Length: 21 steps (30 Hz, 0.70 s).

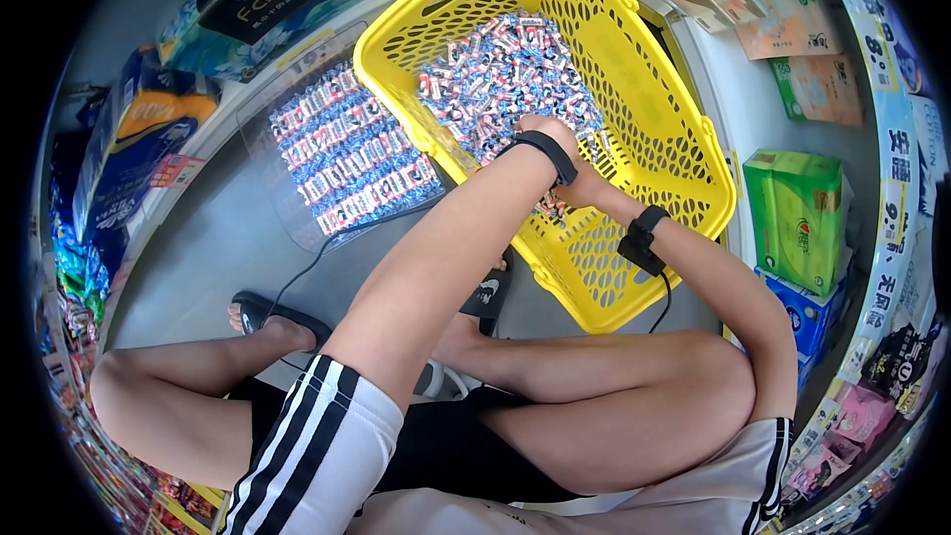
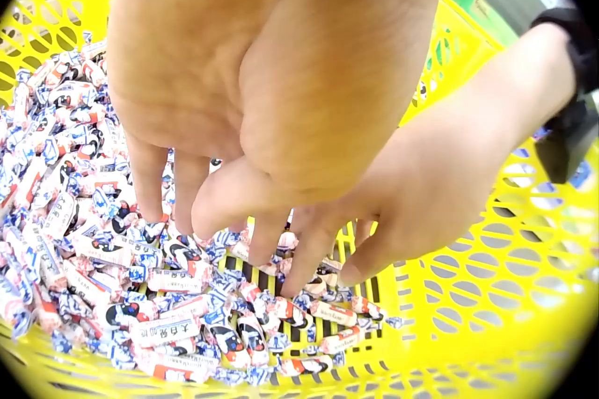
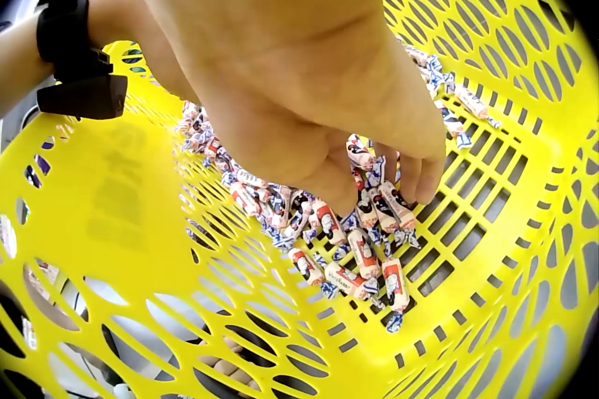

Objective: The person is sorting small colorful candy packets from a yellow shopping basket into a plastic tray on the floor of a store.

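Both hands reach down into a yellow plastic basket (image 1: 654, 99) that holds a large heap of wrapped milk candies (image 1: 495, 69). My left hand (image 2: 271, 90) has its fingers pointing down, fairly straight, with the tips among the candies. Close beside it, my right hand (image 2: 421, 188) stretches its fingers over the candies near the basket's slotted floor. In the right wrist view, the right hand (image 3: 318, 109) touches a thinner spread of candies (image 3: 365, 249), and its fingertips are partly hidden.
Left of the basket, rows of similar wrapped candies (image 1: 347, 159) lie on the floor. Tissue packs (image 1: 792, 218) line the right shelf, and boxed goods (image 1: 267, 10) stand at the back left. Sandaled feet (image 1: 282, 322) and cables are near the basket.
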{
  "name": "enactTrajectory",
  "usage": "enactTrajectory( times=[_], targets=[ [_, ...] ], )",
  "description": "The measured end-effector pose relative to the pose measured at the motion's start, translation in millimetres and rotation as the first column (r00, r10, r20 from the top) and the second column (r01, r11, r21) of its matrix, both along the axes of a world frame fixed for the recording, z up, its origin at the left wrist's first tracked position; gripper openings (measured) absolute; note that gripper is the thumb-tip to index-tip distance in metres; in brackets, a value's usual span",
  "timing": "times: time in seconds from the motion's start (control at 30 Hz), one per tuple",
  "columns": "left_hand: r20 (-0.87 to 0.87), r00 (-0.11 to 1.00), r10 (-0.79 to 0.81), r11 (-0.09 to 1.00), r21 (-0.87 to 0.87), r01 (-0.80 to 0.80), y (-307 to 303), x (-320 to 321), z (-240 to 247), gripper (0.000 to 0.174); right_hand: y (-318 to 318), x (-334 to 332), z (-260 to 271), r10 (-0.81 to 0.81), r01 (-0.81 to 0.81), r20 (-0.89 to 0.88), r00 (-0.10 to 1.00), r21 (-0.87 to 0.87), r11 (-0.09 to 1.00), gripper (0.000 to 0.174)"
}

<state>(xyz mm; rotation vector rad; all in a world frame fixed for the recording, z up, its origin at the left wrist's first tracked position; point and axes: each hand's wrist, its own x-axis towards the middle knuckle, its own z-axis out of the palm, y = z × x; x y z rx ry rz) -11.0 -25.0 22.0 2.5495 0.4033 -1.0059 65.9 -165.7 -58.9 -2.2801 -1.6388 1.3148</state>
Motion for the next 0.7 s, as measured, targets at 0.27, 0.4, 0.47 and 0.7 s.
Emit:
enactTrajectory(
  times=[0.27,0.4,0.47,0.7],
  targets=[
    [-0.058,0.998,0.006,1.000,-0.021,-0.007,0,4,-10,0.047,14,-3,35,-0.213,0.215,0.082,0.974,-0.016,0.976,0.031],
    [-0.028,1.000,-0.013,0.999,-0.052,0.011,-1,4,-18,0.049,23,0,46,-0.191,0.203,0.142,0.971,-0.081,0.976,0.022],
    [0.023,0.999,0.028,0.999,-0.029,-0.028,-3,0,-20,0.047,23,0,47,-0.205,0.215,0.133,0.970,-0.066,0.974,0.019],
    [0.085,0.995,0.046,0.999,-0.019,-0.044,-4,-2,-20,0.037,18,2,32,-0.272,0.263,0.115,0.955,0.091,0.961,0.025]
  ],
)
